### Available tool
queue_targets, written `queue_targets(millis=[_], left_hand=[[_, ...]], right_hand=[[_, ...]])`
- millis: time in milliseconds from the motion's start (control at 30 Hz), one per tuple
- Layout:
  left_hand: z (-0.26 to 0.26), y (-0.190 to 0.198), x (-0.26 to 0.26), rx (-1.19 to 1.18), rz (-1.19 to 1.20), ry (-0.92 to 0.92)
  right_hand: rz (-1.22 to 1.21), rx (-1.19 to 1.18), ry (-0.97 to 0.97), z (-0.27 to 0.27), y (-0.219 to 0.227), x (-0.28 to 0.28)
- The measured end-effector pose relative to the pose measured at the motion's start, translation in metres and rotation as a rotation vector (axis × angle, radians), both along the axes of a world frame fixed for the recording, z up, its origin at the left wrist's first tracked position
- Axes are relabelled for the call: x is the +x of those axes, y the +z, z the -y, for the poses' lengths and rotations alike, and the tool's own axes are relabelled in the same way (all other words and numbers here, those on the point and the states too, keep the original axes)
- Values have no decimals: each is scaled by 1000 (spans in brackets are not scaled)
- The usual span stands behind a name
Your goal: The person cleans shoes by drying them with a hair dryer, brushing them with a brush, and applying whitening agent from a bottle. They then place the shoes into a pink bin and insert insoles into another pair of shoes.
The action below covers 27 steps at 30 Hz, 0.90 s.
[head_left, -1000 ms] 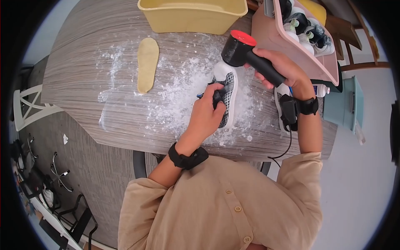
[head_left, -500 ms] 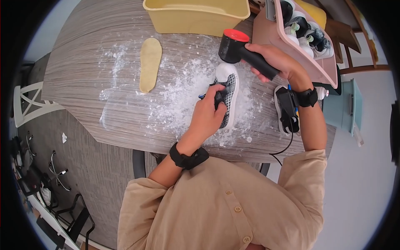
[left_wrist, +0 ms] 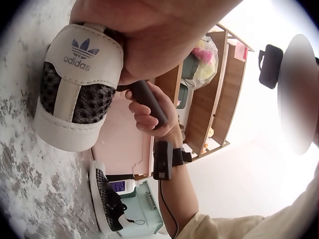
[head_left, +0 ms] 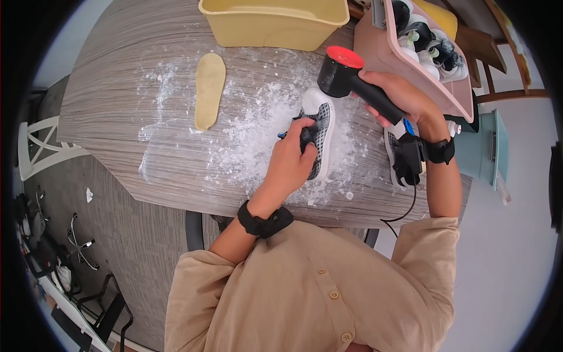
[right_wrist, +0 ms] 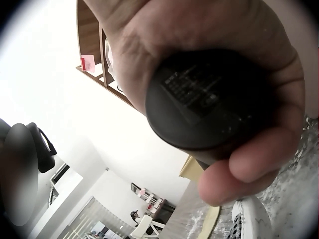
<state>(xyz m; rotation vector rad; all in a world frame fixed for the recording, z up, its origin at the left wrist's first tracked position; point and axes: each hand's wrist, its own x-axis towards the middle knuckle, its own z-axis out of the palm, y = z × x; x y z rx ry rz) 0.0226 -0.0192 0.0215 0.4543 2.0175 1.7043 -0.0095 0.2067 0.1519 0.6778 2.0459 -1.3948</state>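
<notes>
A grey-and-black mesh sneaker with a white toe and white sole lies on the powder-strewn table. My left hand grips it at the opening, and the fingers hide part of its upper. The left wrist view shows the white heel with an adidas mark. My right hand is wrapped round the handle of a black hair dryer with a red round end. The dryer's barrel is held just above and beyond the sneaker's toe. Close up in the right wrist view, the handle's base sits in the curled fingers.
White powder covers the table around the sneaker. A tan insole lies to the left. At the back stands a yellow basin; a pink bin of shoes is at right. A second sneaker and teal box sit beyond my right forearm.
The hair dryer in my right hand swung a little left, then back right and slightly nearer to me. My left hand and the sneaker have stayed in place.
</notes>
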Motion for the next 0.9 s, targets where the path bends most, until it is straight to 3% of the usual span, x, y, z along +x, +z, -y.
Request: queue_targets(millis=[467, 667, 900], left_hand=[[1, 0, 0, -2, 20, 2], [0, -1, 1, 4, 15, 13], [0, 0, 0, -2, 22, 1]], right_hand=[[-115, 19, -14, -7, -12, 44], [-191, 29, 18, -4, -19, 31], [-91, -71, -91, -1, -23, 2]])
